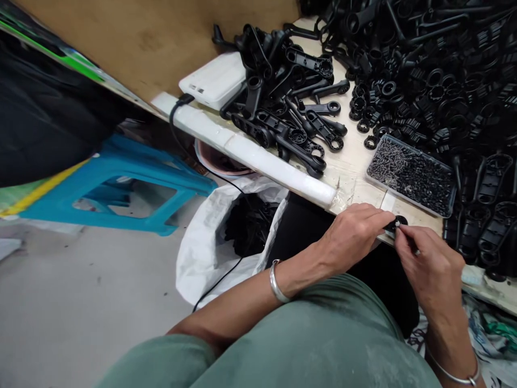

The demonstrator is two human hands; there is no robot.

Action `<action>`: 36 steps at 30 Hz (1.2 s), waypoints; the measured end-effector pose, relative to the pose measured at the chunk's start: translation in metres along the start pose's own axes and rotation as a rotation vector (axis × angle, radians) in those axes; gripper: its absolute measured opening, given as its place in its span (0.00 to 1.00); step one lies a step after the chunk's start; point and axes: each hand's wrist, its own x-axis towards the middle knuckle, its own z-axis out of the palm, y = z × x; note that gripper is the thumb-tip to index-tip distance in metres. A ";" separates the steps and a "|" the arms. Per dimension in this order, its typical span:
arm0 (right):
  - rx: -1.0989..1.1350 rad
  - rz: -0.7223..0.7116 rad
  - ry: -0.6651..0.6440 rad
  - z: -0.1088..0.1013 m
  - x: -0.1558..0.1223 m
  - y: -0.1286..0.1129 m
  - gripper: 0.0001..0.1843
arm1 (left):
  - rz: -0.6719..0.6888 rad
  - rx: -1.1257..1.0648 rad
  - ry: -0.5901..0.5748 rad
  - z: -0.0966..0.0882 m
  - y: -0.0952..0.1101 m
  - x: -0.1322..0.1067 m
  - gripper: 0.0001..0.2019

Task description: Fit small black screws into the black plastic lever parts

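At the table's front edge, my left hand (355,231) is closed on a small round black plastic part (399,221). My right hand (430,258) meets it from the other side, thumb and forefinger pinched together at the part. Whatever the right fingertips grip is too small to make out. Just beyond both hands lies a clear plastic box (410,175) filled with tiny dark pieces that look like screws.
Black plastic arms (299,118) lie heaped to the left, near a white power bank (214,81) with a cable. A large pile of black parts (436,70) covers the back right. Below stand a white sack (202,242) and a blue stool (121,183).
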 end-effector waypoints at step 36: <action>-0.372 0.143 -0.362 -0.004 0.023 -0.024 0.16 | 0.006 -0.212 0.226 0.014 -0.002 -0.006 0.10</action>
